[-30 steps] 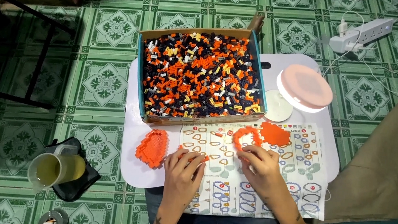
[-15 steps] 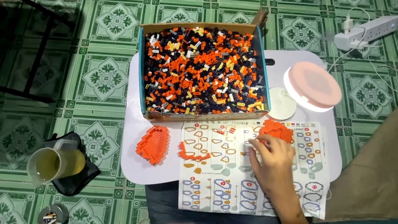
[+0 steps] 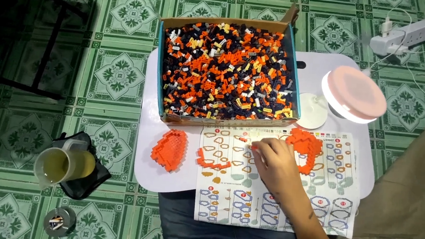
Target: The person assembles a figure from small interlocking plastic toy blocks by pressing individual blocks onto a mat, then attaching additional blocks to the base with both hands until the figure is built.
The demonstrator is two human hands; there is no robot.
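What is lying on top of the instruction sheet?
On the instruction sheet lie an orange brick ring, an orange strip and the right hand, which covers some diagrams.

Left hand not in frame; only a sliver of skin at the bottom edge, 6 o'clock. Right hand (image 3: 275,163) covers part of the instruction sheet (image 3: 226,197) & its fingertips hide whatever tiny piece the grip has, can't tell. Orange ring piece (image 3: 305,143) partly under that hand. Bricks in the box (image 3: 227,72) too small to sort. Power strip (image 3: 407,36) cable cut off at 2 o'clock.
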